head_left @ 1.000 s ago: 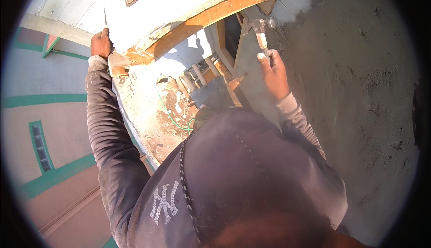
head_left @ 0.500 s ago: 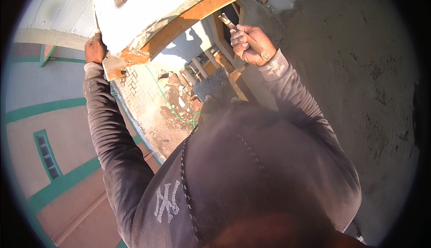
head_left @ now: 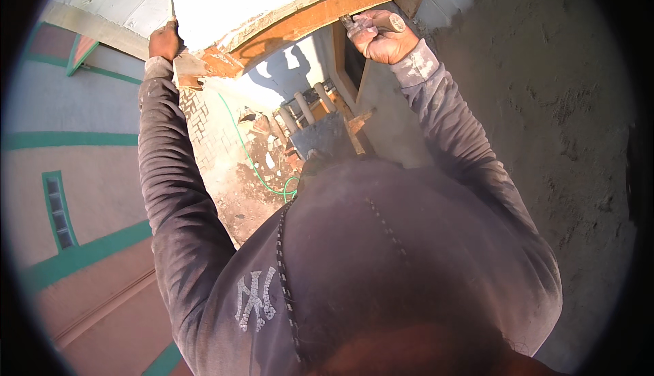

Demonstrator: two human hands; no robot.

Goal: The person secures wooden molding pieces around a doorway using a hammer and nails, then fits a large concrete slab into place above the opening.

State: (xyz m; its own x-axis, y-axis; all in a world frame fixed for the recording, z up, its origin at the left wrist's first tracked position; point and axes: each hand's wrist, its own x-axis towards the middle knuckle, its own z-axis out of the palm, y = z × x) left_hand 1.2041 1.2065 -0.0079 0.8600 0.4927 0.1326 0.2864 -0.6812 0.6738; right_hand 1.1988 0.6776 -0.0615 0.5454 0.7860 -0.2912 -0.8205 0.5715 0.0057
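"Since its head is hard to make out, where is the hammer (head_left: 391, 23)?"

"Inside the right grip (head_left: 381, 43), which is clamped round the handle, butt showing at the upper edge of the hand."

"And how should it handle?"

"Stiff and head-heavy, I'd judge, and any dust could make it slick. Holding near the butt should give more swing; closer to the head, more control."

"What about the left grip (head_left: 165, 41)?"

"It's raised beside the left end of the orange timber board (head_left: 310, 20); I can't tell whether it's clamped on anything. The board runs from right of that grip to above the other; probably rigid, though liable to splinter."
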